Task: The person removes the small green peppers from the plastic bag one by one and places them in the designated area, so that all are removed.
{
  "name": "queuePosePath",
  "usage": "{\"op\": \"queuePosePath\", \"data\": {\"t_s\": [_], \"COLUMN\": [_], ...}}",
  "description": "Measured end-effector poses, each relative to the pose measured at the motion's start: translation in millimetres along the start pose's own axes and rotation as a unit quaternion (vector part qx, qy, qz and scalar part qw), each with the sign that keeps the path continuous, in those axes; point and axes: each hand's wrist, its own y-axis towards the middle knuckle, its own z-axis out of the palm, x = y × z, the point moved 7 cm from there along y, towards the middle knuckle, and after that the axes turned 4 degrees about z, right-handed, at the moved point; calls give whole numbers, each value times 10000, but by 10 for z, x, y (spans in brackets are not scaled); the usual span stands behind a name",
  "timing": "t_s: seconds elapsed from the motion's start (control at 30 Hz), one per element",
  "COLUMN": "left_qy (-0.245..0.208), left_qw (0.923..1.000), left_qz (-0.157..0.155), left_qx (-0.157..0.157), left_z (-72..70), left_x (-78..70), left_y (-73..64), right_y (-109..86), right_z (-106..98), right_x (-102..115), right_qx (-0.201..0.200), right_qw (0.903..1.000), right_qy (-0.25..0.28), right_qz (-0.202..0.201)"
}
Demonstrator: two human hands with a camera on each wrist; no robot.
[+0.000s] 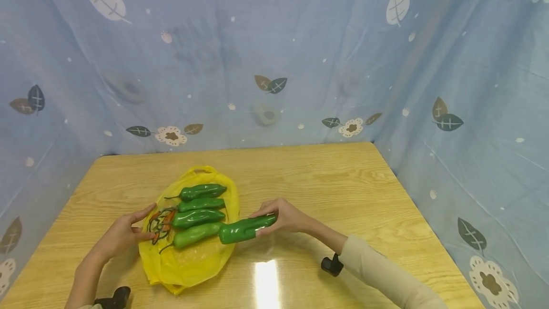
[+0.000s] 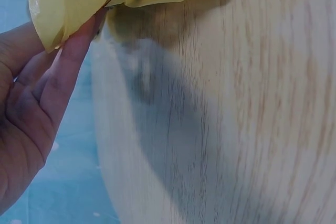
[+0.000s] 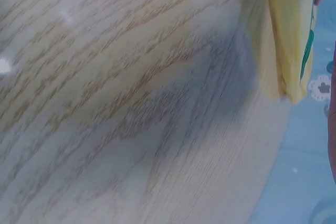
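Note:
A yellow plastic bag point(image 1: 188, 271) lies spread on the table, with several long green peppers point(image 1: 199, 216) in a row on it. My right hand point(image 1: 283, 216) pinches a larger, glossy green pepper point(image 1: 240, 231) at the bag's right edge; its left end overlaps a lighter green pepper point(image 1: 197, 235). At the bag's left side, my left hand point(image 1: 122, 235) holds the rim, close to a cluster of small orange things with dark, thin stems point(image 1: 162, 223). In the left wrist view, the fingers point(image 2: 68, 72) reach up against the yellow plastic. The right wrist view shows only a sliver of the right hand.
The wooden table point(image 1: 334, 180) runs back to a blue patterned curtain point(image 1: 240, 61) that hangs behind it and on both sides. A black wrist-camera mount point(image 1: 332, 265) sits by the right wrist, and another point(image 1: 116, 298) by the left.

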Motion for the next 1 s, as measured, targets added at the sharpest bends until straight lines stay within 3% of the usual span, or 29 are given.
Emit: {"op": "queuePosePath", "data": {"t_s": [0.2, 0.4, 0.53, 0.77, 1.0], "left_qy": [68, 93, 87, 159, 38], "left_qw": [10000, 9999, 10000, 9998, 10000], "left_qz": [29, 51, -3, -4, 63], "left_qx": [-9, -7, -39, -84, -54], "left_z": [-10, -15, -13, -19, -10], "left_x": [8, 31, 39, 25, -4], "left_y": [3, -2, -10, -17, -11], "right_y": [-73, -101, -129, -151, -164], "right_z": [-108, -207, -295, -399, -511], "right_x": [53, -250, -297, -359, -466], "right_qx": [-205, -388, -541, -703, -887], "right_qw": [9998, 9987, 9972, 9968, 9942], "right_qy": [-4, 86, 175, 69, -51], "right_qz": [13, 311, 477, 362, 613]}}
